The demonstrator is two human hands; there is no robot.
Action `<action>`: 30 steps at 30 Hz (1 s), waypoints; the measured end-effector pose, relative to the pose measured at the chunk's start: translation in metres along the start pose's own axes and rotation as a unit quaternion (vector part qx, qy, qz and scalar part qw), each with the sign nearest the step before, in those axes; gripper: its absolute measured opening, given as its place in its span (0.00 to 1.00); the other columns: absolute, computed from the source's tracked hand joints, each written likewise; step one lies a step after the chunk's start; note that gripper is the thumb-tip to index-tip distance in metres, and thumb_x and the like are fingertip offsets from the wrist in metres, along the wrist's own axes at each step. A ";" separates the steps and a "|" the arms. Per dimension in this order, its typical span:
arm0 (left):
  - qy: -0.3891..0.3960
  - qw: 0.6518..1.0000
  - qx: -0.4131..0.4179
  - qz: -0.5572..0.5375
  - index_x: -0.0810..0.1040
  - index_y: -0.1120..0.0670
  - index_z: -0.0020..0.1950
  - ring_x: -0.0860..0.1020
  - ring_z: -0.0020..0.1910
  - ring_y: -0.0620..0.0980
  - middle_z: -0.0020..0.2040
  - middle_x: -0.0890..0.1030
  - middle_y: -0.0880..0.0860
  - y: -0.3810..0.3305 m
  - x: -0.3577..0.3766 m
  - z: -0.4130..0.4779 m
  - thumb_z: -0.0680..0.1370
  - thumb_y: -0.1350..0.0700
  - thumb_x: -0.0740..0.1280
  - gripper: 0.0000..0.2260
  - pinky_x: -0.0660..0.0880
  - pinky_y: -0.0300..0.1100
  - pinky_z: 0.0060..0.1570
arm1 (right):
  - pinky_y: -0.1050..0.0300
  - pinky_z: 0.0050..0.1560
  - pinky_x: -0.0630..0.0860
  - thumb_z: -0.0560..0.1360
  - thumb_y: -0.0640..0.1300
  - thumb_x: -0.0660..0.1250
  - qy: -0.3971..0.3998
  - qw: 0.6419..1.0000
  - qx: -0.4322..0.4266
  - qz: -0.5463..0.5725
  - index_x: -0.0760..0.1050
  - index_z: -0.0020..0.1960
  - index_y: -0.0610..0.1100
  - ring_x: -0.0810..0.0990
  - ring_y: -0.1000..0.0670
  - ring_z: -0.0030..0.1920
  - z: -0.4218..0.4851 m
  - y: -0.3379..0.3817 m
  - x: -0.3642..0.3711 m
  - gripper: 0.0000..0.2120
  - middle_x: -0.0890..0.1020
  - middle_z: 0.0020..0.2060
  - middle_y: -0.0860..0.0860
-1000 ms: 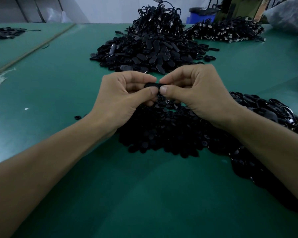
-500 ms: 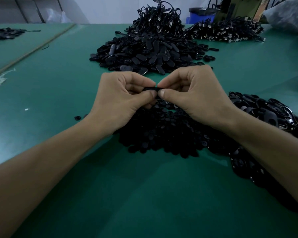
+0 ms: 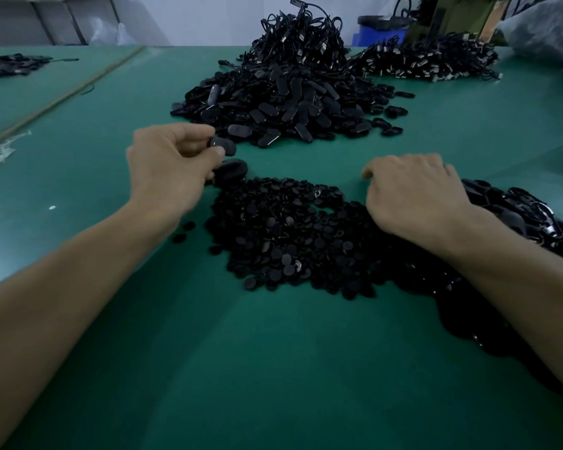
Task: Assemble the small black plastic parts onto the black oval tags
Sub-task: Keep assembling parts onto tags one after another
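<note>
My left hand pinches a black oval tag between thumb and fingers, held just short of the big heap of oval tags. A second oval tag sits below that hand, at the edge of the pile of small black plastic parts. My right hand hovers palm down over the right side of that small-parts pile, fingers curled downward; whether it holds anything is hidden.
The green table carries a tangle of looped cords behind the tag heap and another pile with metal ends at the back right. More black tags lie under my right forearm. A blue bin stands beyond.
My hands have separated. The left hand moved up and left carrying the tag toward the far heap; the right hand let go and dropped to the right over the small parts.
</note>
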State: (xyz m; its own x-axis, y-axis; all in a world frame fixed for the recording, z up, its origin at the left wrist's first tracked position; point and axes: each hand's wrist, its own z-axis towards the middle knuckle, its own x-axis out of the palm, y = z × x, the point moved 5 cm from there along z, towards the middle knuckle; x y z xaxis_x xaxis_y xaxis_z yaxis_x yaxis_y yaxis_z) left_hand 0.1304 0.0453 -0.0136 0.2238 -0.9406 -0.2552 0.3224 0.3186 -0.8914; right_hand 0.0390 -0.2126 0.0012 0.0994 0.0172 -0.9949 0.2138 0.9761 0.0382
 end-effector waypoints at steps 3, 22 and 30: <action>-0.006 1.000 -0.010 0.019 0.84 0.47 0.49 0.84 0.40 0.43 0.43 0.86 0.49 0.007 -0.004 0.003 0.72 0.53 0.80 0.09 0.81 0.38 0.49 | 0.47 0.51 0.66 0.79 0.40 0.57 0.004 1.000 0.003 -0.003 0.75 0.62 0.44 0.75 0.37 0.52 0.000 -0.001 0.000 0.14 0.78 0.52 0.40; 0.037 0.979 0.152 0.132 0.82 0.42 0.46 0.79 0.39 0.38 0.41 0.81 0.36 -0.040 0.012 -0.030 0.78 0.53 0.71 0.05 0.76 0.33 0.43 | 0.68 0.43 0.75 0.79 0.37 0.66 -0.085 0.905 -0.190 0.372 0.74 0.63 0.56 0.80 0.61 0.41 0.005 0.020 -0.012 0.17 0.79 0.49 0.59; 0.197 0.971 0.131 0.010 0.85 0.44 0.51 0.82 0.41 0.38 0.41 0.86 0.42 -0.053 0.043 -0.050 0.77 0.54 0.74 0.05 0.77 0.34 0.47 | 0.55 0.46 0.83 0.73 0.33 0.74 -0.028 0.815 -0.225 0.534 0.74 0.56 0.52 0.85 0.47 0.40 0.003 0.027 -0.011 0.19 0.85 0.44 0.48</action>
State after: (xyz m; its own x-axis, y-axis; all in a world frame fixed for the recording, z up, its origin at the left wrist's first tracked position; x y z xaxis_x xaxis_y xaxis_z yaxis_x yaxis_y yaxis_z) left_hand 0.0770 -0.0174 0.0039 -0.1212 -0.8891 -0.4414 0.5559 0.3076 -0.7722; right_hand 0.0465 -0.1874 0.0135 0.0431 0.9108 -0.4106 -0.4003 0.3923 0.8282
